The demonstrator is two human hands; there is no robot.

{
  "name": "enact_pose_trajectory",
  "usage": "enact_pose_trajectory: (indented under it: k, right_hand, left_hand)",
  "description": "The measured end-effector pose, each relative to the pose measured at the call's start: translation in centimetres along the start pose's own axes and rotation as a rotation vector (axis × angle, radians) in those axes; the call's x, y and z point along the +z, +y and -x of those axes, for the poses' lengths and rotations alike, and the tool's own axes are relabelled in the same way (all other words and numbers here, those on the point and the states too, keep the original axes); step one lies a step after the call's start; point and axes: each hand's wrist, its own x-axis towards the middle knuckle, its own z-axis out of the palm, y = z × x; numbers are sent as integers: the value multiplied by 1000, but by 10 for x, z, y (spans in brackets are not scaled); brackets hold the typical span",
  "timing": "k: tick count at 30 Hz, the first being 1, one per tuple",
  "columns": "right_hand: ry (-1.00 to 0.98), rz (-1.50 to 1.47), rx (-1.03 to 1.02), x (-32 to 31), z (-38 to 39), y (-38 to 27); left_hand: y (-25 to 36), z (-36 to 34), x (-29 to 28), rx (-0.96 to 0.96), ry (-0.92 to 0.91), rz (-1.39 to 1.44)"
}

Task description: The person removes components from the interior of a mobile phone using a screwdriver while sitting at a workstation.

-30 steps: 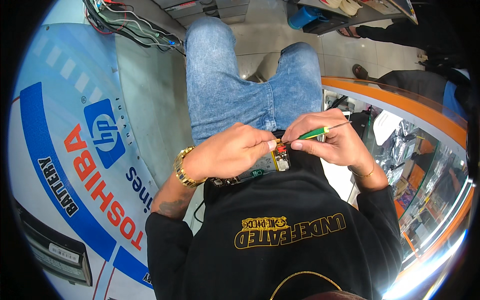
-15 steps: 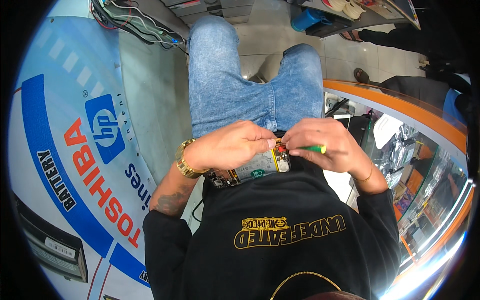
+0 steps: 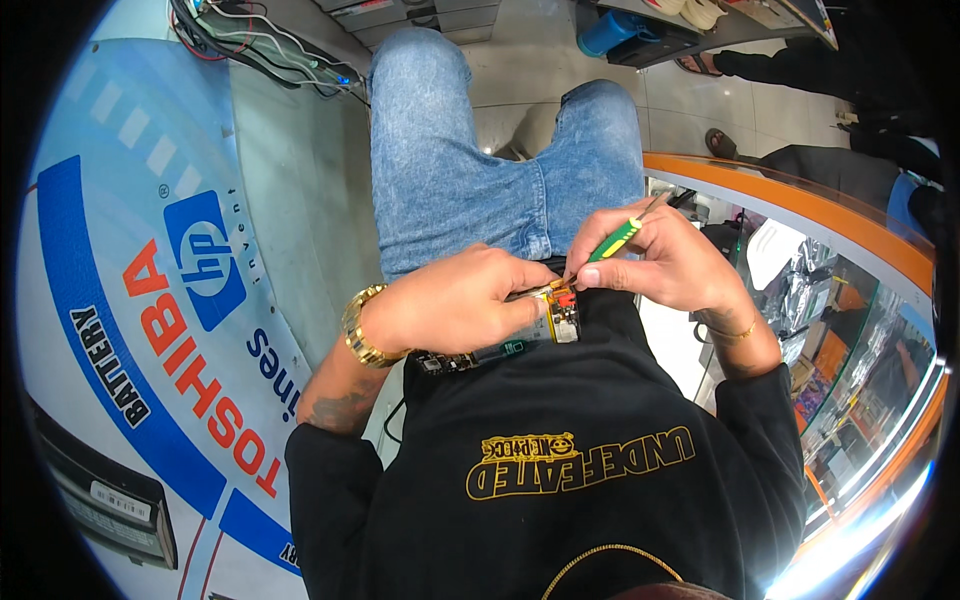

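While the left hand (image 3: 450, 305) grips an opened phone (image 3: 566, 328) with its thumb across the inner side, the right hand (image 3: 665, 265) works at the phone's far right corner. The phone lies at the person's waist, against the black shirt (image 3: 560, 535) and just nearer than the lap of the blue jeans (image 3: 450, 190). Part of its bare interior shows past the left hand, with a red piece (image 3: 566, 299) near the right end and a green label (image 3: 513, 347) along the near edge.

The right hand is closed around a tool with a green and yellow handle (image 3: 612, 243), whose metal shaft points up and away from the phone. Its thumb and fingertips meet at the corner; what they pinch there is too small to tell.

A gold watch (image 3: 362, 325) circles the left wrist. To the left stands a blue and white printed panel (image 3: 110, 350); to the right, a glass display counter with an orange edge (image 3: 800, 190).
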Motion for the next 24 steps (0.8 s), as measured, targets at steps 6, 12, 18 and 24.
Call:
enact_pose_trajectory:
  k: [6, 12, 18, 24]
  right_hand:
    - [78, 95, -250, 11, 9, -13]
    - [34, -55, -64, 5, 7, -3]
    - [-63, -141, 90, 2, 5, -6]
    - [-58, -352, 142, 3, 7, -1]
  left_hand:
    - [4, 5, 6, 54, 85, -80]
    - [11, 6, 7, 99, 63, -132]
    - [15, 8, 8, 70, 62, -154]
    - [7, 8, 10, 133, 80, -121]
